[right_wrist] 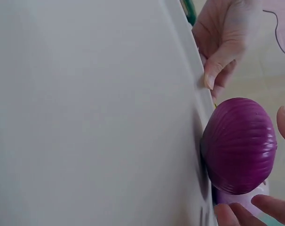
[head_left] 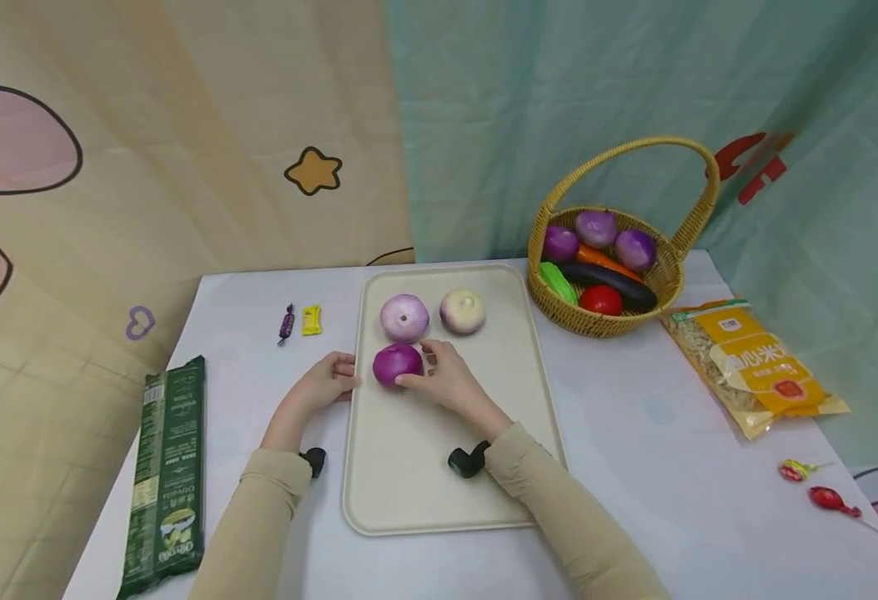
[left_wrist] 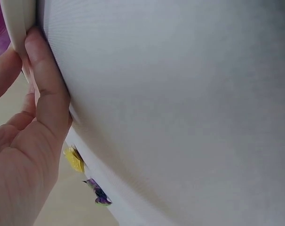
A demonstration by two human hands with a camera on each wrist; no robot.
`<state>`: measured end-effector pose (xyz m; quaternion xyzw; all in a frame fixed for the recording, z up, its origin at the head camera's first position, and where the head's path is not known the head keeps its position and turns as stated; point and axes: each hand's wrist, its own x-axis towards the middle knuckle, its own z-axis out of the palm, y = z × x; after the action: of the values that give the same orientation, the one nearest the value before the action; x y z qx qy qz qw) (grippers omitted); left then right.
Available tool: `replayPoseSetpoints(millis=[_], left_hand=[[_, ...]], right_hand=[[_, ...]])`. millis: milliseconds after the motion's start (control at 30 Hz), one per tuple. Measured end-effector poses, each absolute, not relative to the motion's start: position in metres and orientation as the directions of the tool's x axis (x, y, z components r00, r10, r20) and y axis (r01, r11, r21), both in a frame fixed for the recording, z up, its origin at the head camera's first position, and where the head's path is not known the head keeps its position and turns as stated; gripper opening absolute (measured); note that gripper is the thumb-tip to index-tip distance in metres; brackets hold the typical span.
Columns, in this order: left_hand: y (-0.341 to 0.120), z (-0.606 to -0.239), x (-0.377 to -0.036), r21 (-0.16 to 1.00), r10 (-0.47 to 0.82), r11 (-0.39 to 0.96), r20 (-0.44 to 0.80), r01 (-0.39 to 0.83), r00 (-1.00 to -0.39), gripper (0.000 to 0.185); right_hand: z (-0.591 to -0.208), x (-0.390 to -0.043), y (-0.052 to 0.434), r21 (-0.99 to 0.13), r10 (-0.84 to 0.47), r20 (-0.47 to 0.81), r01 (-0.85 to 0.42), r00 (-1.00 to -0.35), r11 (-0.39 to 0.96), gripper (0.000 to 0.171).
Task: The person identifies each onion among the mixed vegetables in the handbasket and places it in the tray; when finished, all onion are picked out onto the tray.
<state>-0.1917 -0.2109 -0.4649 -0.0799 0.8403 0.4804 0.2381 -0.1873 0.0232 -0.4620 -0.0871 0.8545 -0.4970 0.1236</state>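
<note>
R hand [head_left: 446, 379] grips the dark purple onion [head_left: 397, 364], fingers [right_wrist: 236, 214] curled round its R side and front; onion sits on the cream tray [head_left: 439, 492], near the tray's L edge, roughly mid-length. L hand [head_left: 326, 382] rests at the tray's L rim w/ fingers [left_wrist: 46, 77] curled against the edge, thumb pressed on the rim; it pinches the rim, no other thing held. Both hands close together, onion between them.

Behind the dark onion on the same tray: pale purple onion [head_left: 404, 317] just beyond it, and a whitish onion [head_left: 463, 312] to its R, the two near each other, not touching as far as visible.

Rest of bench [head_left: 634, 433]: wicker basket [head_left: 619, 321] w/ handle at back R, holding more purple onions, carrot, eggplant, tomato, green veg. Yellow bag [head_left: 757, 367] of grain lies R of basket. Two lollipops [head_left: 821, 487] near R edge. Green pasta pack [head_left: 166, 475] lies along L edge. Purple candy [head_left: 286, 323] and yellow candy [head_left: 312, 320] side by side L of tray's far corner.
</note>
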Motion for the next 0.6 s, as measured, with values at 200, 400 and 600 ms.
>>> replayPoseSetpoints(millis=[200, 400, 600], left_hand=[[-0.21, -0.464, -0.191, 0.775, 0.089, 0.508, -0.482, -0.376, -0.872, 0.047], [-0.211, -0.464, -0.191, 0.78, 0.093, 0.506, -0.475, -0.369, -0.875, 0.047], [-0.211, -0.466, -0.19, 0.777, 0.096, 0.512, -0.475, -0.365, -0.875, 0.046]], right_hand=[[-0.441, -0.193, 0.045, -0.904, -0.253, -0.079, -0.038, -0.964, 0.427, 0.062], [-0.411, -0.216, 0.104, -0.914, -0.096, 0.059, -0.092, -0.994, 0.396, 0.043], [-0.391, -0.248, 0.168, -0.897, 0.144, 0.15, -0.074, -0.978, 0.436, 0.038]])
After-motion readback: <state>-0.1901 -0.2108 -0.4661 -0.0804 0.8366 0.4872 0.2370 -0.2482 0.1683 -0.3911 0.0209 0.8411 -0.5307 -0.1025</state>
